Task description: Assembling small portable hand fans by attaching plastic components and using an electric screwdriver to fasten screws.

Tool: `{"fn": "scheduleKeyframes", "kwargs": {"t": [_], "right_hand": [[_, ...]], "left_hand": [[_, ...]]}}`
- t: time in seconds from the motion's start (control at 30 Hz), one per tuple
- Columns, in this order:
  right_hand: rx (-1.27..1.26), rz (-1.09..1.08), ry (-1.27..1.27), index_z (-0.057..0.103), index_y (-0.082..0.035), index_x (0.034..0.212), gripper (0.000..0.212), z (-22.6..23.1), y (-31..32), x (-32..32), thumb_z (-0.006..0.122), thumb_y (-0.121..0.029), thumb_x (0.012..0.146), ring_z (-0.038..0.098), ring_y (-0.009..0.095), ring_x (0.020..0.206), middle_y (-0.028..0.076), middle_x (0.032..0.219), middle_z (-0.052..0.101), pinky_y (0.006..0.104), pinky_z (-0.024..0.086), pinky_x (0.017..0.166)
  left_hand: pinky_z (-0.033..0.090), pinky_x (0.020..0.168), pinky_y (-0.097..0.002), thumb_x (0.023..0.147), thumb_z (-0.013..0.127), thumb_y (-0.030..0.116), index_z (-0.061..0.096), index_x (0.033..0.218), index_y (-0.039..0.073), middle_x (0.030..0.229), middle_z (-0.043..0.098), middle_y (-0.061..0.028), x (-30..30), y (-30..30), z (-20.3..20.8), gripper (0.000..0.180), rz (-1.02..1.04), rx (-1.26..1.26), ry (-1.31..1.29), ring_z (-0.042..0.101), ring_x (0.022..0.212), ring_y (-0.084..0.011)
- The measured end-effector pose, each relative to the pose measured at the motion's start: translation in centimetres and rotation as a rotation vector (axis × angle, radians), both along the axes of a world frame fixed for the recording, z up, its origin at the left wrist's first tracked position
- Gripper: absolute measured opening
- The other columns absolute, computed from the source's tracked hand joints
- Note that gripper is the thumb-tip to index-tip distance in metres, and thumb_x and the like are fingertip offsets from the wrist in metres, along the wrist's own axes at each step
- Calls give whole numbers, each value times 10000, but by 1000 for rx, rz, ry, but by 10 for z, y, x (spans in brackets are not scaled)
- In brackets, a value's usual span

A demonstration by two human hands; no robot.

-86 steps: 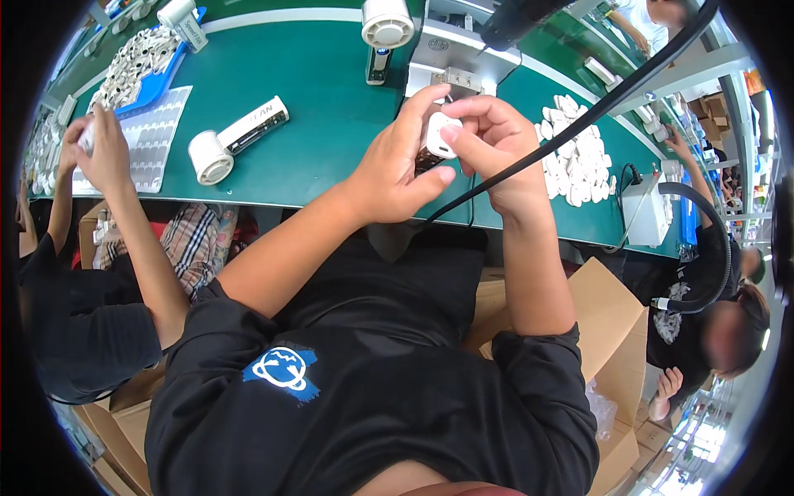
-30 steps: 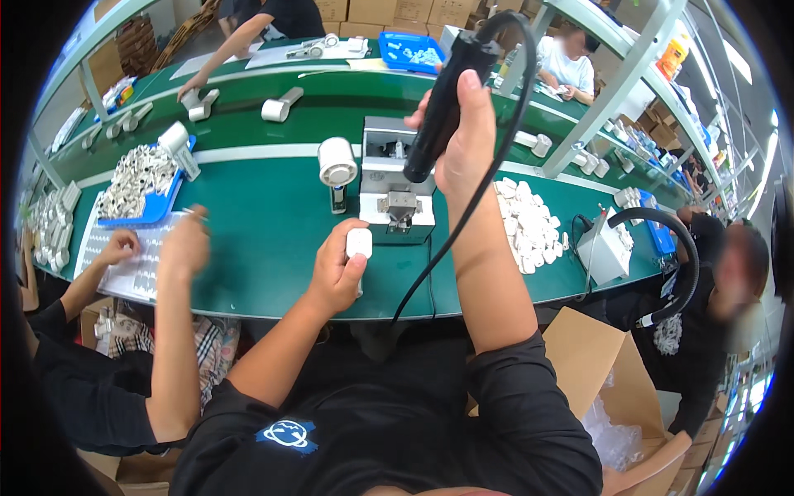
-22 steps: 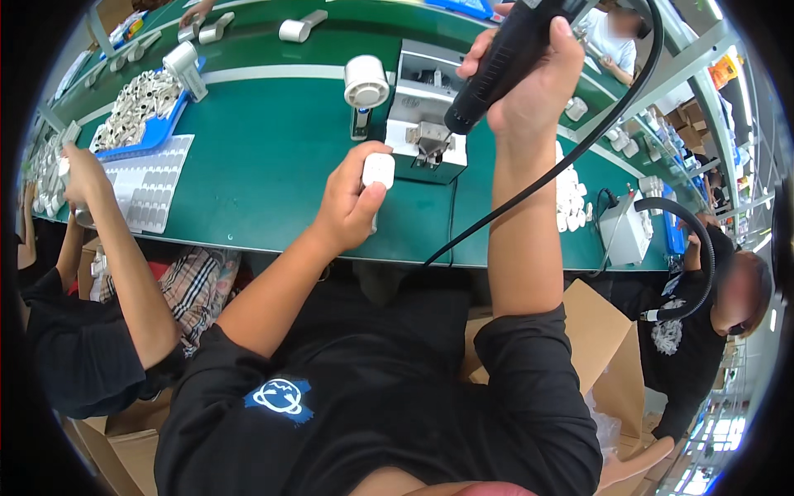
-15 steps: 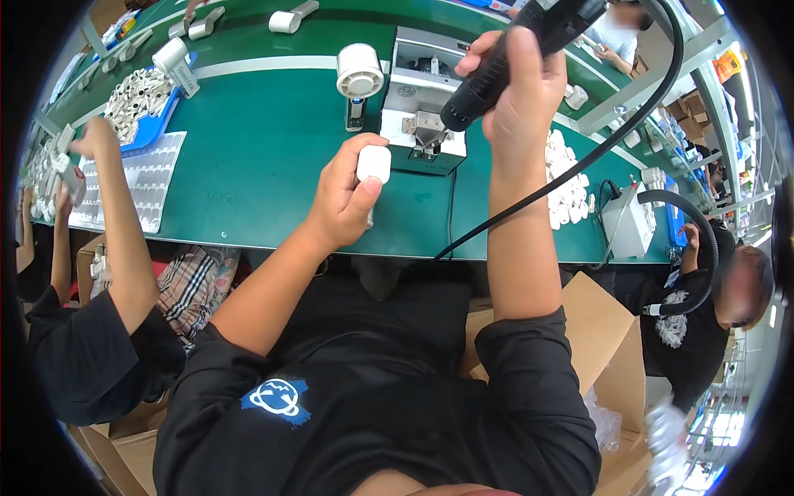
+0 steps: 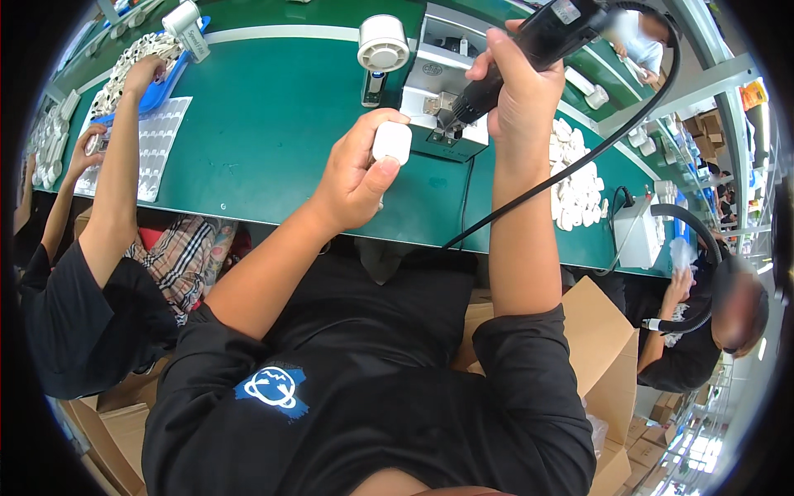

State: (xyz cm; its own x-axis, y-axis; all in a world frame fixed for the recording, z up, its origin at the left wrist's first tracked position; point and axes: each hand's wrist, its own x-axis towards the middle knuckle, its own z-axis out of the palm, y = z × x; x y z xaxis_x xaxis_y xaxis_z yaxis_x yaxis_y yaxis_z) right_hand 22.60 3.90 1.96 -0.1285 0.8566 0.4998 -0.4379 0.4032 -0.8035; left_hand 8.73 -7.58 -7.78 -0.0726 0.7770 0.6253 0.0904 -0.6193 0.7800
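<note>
White rounded piece point(image 5: 392, 142) is raised over the green table point(image 5: 273, 124) near its front edge, and from my remote seat I see the person's left hand point(image 5: 356, 169) curled around it, thumb against its near side. Just beyond stands a white handheld fan point(image 5: 384, 45), and beside that, a grey-and-white machine point(image 5: 438, 85) with a small metal block in front. Further right, the right hand's point(image 5: 525, 91) fingers wrap a tilted black driver point(image 5: 538, 41), its tip at the block, though I cannot tell whether they touch, with loose white parts point(image 5: 575, 182) heaped beyond the forearm.
</note>
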Motion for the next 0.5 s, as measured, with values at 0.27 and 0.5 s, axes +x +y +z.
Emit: {"fn": "scheduleKeyframes", "kwargs": {"t": [0.27,0.5], "right_hand": [[-53,143,-58,512,4,993,279,4,-20,8,651,-10,752,553,166,508,67,642,550,280,456,507],[45,89,212,478,-1,1095,288,76,-84,-4,555,-167,873,538,162,494,47,676,530,293,477,498]], "left_hand": [[431,747,-291,894,441,351,440,1186,-5,920,551,-93,-1,-3,1,460,-7,-90,71,530,821,-162],[429,631,-277,867,534,310,470,1152,46,841,537,-96,10,-1,10,394,30,-80,151,516,698,-174]]}}
